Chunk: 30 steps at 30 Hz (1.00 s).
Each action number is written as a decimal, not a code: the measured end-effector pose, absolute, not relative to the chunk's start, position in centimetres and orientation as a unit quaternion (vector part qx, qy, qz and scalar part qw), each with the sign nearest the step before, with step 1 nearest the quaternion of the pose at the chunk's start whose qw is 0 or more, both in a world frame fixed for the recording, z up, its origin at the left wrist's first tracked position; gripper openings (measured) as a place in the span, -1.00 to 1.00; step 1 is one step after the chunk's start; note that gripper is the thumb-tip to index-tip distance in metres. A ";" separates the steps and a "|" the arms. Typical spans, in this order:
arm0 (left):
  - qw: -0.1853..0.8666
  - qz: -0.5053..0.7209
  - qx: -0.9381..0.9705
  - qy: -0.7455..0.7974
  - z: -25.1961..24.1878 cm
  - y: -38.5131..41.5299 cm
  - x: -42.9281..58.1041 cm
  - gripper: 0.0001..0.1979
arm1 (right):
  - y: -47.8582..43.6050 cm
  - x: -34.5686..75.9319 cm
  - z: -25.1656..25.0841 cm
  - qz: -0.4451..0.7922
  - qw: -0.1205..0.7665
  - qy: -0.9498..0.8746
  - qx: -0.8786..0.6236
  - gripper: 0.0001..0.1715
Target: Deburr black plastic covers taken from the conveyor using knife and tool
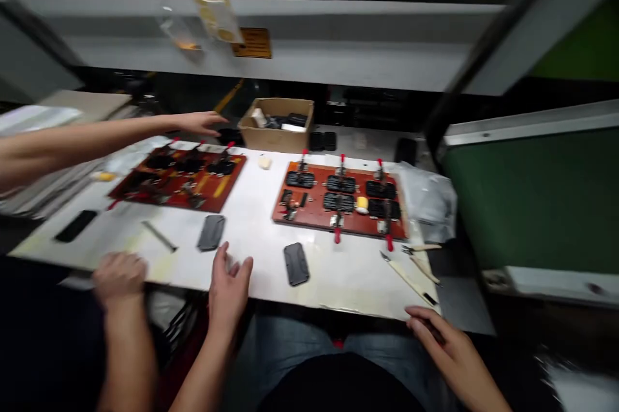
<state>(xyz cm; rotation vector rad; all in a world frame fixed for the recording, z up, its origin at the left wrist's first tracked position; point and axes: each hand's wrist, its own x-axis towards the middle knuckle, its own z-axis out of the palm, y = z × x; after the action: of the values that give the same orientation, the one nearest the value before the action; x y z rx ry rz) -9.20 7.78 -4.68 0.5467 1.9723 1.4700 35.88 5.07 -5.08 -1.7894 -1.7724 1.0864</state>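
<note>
Wears a black top (pixel 343 386), plain and rounded in outline at the bottom edge of the view, with blue jeans (pixel 293 338) (denim of a faded look, dimmed by shadow over the thighs (pixel 396 345)). Shows bare forearms (pixel 203 370), uncovered wrists (pixel 219 333) and ungloved fingers (pixel 221 262) on both the left hand (pixel 229 293) and the right hand (pixel 447 346)

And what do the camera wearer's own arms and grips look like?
Left grip and right grip: bare five-fingered hands, no gloves. Visible forearms sleeveless, no watch or cables seen. Also worn: black top, blue jeans.
</note>
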 end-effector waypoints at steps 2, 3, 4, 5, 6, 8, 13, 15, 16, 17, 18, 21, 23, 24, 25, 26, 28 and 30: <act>0.299 0.422 0.390 0.762 -5.4 8.1 -7.6 -0.40 | 6.7 36.2 -4.1 0.315 0.209 -0.659 -0.650 -0.59; 0.281 0.339 0.486 0.755 -5.9 8.7 -7.0 -0.40 | 8.1 36.3 -3.8 0.268 0.210 -0.673 -0.657 -0.59; 0.257 0.260 0.566 0.739 -6.3 9.5 -6.6 -0.36 | 9.7 36.3 -3.6 0.217 0.207 -0.679 -0.670 -0.58; 0.239 0.197 0.619 0.722 -6.6 10.4 -6.4 -0.31 | 11.6 36.3 -3.6 0.180 0.208 -0.676 -0.683 -0.57; 0.235 0.158 0.645 0.710 -6.9 11.4 -6.3 -0.28 | 13.6 36.2 -3.6 0.154 0.208 -0.671 -0.695 -0.55; 0.246 0.117 0.666 0.695 -7.0 13.1 -6.5 -0.26 | 17.8 36.0 -3.8 0.127 0.212 -0.657 -0.712 -0.52; 0.276 0.088 0.653 0.700 -5.9 15.2 -7.9 -0.30 | 26.6 35.0 -3.4 0.099 0.200 -0.627 -0.747 -0.55; 0.283 0.087 0.639 0.710 -5.1 14.9 -8.3 -0.42 | 28.3 34.8 -3.0 0.095 0.184 -0.613 -0.762 -0.60; 0.291 0.090 0.630 0.714 -4.6 14.5 -8.4 -0.48 | 28.7 34.8 -3.0 0.096 0.174 -0.608 -0.769 -0.62; 0.307 0.100 0.616 0.718 -4.0 13.8 -8.5 -0.53 | 28.7 34.9 -3.0 0.098 0.163 -0.605 -0.773 -0.64; 0.330 0.119 0.598 0.721 -3.5 13.0 -8.6 -0.54 | 28.5 35.1 -3.2 0.104 0.150 -0.604 -0.775 -0.67; 0.417 0.203 0.514 0.721 -2.5 9.9 -8.3 -0.49 | 27.0 35.9 -4.3 0.133 0.109 -0.615 -0.769 -0.70; 0.461 0.248 0.464 0.714 -2.3 8.0 -7.8 -0.45 | 26.1 36.4 -5.1 0.152 0.086 -0.621 -0.764 -0.68; 0.477 0.260 0.446 0.711 -2.4 7.2 -7.4 -0.44 | 25.8 36.5 -5.4 0.159 0.080 -0.621 -0.763 -0.67; 0.490 0.268 0.434 0.707 -2.5 6.6 -6.9 -0.45 | 25.7 36.7 -5.6 0.164 0.076 -0.621 -0.763 -0.68; 0.501 0.273 0.426 0.702 -2.7 6.1 -6.4 -0.45 | 25.6 36.7 -5.8 0.167 0.075 -0.620 -0.763 -0.68; 0.515 0.288 0.409 0.696 -3.2 5.5 -5.2 -0.46 | 25.7 36.9 -5.8 0.170 0.078 -0.617 -0.765 -0.69; 0.515 0.322 0.381 0.696 -3.5 5.3 -4.1 -0.38 | 26.0 37.1 -5.8 0.169 0.085 -0.614 -0.767 -0.68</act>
<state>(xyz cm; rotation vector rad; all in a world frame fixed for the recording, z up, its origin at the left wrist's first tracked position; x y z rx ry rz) -4.11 5.32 -3.55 0.9163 1.6730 0.7740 37.05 25.97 -5.83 -2.2864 -1.8300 0.5043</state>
